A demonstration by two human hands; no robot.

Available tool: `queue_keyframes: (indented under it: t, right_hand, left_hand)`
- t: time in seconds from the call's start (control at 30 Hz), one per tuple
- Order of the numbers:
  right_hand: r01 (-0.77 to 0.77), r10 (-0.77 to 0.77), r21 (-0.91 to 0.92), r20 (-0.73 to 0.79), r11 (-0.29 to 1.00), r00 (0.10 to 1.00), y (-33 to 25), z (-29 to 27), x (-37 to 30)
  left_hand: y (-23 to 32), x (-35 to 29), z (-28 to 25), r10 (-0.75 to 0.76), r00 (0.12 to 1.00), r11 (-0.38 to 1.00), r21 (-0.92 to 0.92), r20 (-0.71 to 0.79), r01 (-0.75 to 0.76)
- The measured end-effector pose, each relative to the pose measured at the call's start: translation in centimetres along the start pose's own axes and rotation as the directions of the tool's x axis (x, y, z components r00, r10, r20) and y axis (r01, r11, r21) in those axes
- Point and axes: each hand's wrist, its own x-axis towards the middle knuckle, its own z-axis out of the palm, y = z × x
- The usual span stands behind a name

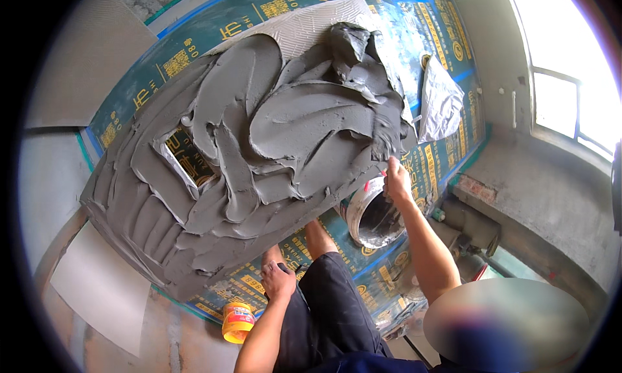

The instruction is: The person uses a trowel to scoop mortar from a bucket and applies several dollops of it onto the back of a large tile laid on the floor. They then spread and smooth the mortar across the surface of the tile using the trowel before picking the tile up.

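A large tile (304, 29) lies under a thick, ridged coat of grey mortar (311, 120). Bare tile with a ribbed surface shows along its far edge. A rectangular cutout (188, 156) in the tile's left half shows the green sheet below. At the tile's right edge, my right hand (397, 180) is closed around what looks like a trowel; mortar and my fingers hide most of it. A mortar heap (353, 46) rises at the far right corner. My left hand (278, 282) is by my left knee, fingers curled; what it holds, if anything, is hidden.
A mortar-smeared bucket (356, 211) stands below my right hand. A yellow tub (238, 322) sits near my left forearm. Printed green sheeting (440, 172) covers the floor. A crumpled silver bag (442, 104) lies right of the tile. Pipes (470, 227) run by the right wall.
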Motion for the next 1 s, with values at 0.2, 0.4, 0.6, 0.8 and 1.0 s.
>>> queue_keyframes:
  t: [0.2, 0.4, 0.6, 0.8, 1.0]
  right_hand:
    - [-0.492, 0.108, 0.847, 0.481, 0.198, 0.870, -7.1, 9.2, 2.6]
    - [-0.554, -0.022, 0.726, 0.614, 0.408, 0.789, -16.6, 9.9, 7.3]
    - [-0.238, 0.054, 0.167, 0.703, 0.957, 0.709, -19.2, 9.9, 3.6]
    - [0.762, -0.196, -0.478, 0.776, 0.437, 0.599, -17.2, 9.0, 0.9]
    - [0.690, -0.654, -0.615, 0.348, 0.381, 0.672, -20.5, 2.4, 15.4]
  left_hand:
    - [2.1, -0.6, -0.9, -0.034, 0.999, 0.998, -0.050, -0.027, 0.033]
    - [3.3, -1.0, -0.4, -0.091, 0.996, 0.992, -0.084, 0.003, 0.091]
    - [5.7, -1.1, -0.8, -0.096, 0.995, 0.995, -0.025, -0.021, 0.096]
    - [6.6, -0.6, -0.8, -0.134, 0.988, 0.991, -0.006, -0.083, 0.134]
    - [7.1, -0.6, -1.7, -0.184, 0.982, 0.983, 0.006, -0.038, 0.184]
